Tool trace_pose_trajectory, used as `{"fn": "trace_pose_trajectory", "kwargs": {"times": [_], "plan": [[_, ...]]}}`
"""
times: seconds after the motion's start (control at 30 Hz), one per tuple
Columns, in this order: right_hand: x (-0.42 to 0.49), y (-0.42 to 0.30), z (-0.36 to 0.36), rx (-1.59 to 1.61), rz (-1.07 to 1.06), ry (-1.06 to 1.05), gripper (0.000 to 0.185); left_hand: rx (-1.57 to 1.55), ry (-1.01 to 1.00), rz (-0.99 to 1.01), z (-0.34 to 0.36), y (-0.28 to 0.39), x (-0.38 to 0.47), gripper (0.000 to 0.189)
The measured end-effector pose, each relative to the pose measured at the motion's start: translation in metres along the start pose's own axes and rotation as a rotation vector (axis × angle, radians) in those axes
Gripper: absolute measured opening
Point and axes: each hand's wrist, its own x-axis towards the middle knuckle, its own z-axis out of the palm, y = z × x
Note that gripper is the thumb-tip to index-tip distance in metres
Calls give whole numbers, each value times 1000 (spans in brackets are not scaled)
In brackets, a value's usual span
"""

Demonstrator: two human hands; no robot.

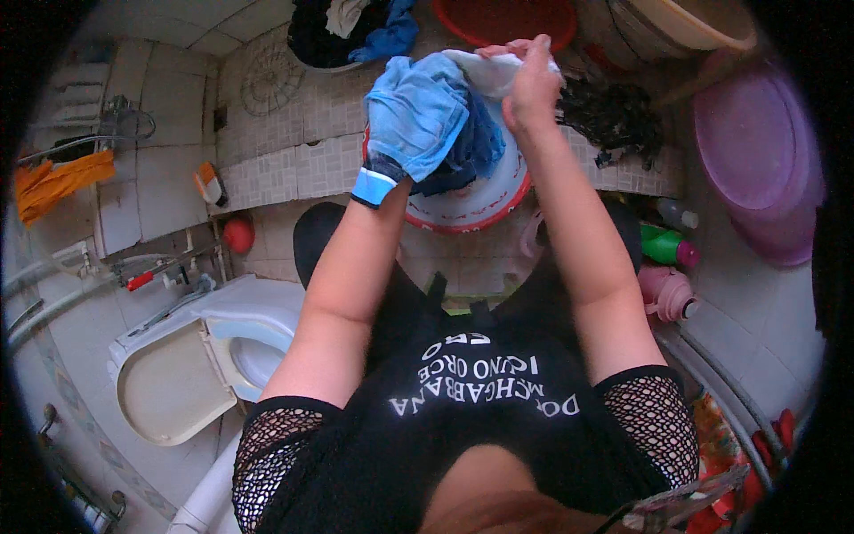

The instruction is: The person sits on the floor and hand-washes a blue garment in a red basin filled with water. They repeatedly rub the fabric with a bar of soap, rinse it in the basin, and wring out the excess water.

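A wet light-blue garment (pixel 417 113) with a dark, white and bright-blue striped edge is draped over my left hand, hiding its fingers; only the wrist shows. My right hand (pixel 534 83) grips a white cloth part (pixel 490 72) that adjoins the blue garment; whether they are one piece is unclear. Beneath both hands stands a white enamel-look basin (pixel 460 217) with a red rim and red pattern. Darker blue wet cloth (pixel 484 143) lies in it, close below the light-blue garment.
A tub of dark clothes (pixel 333 40) and a red basin (pixel 507 20) stand beyond. A black plastic bag (pixel 614 120) lies right, near a purple tub (pixel 754 147), a green bottle (pixel 660 241) and a pink thermos (pixel 664 290). A toilet (pixel 177 387) and a brush (pixel 209 184) are left.
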Motion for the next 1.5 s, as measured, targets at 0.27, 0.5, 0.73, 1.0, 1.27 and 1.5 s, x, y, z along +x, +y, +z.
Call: {"fn": "trace_pose_trajectory", "kwargs": {"times": [0.27, 0.5, 0.73, 1.0, 1.27, 1.5], "plan": [[-11, 33, -26, -1287, 150, -926, 52, 349, -56, -152, -12, -2, 4, 9], [-25, 28, -13, -1502, 118, -922, 45, 233, -7, 3, -2, -11, 7, 8], [-38, -26, 15, -681, 147, -672, 43, -1614, 325, -986, 27, 39, -15, 20], [-60, -6, 31, -829, -222, -872, 40, -895, -34, -242, -9, 16, 2, 25], [2, -40, -3, -154, -240, 165, 32, -241, -219, 116, -16, 32, 29, 30], [-74, 27, 22, -731, -765, -473, 18, -700, -42, -197, 2, 13, -17, 37]]}}
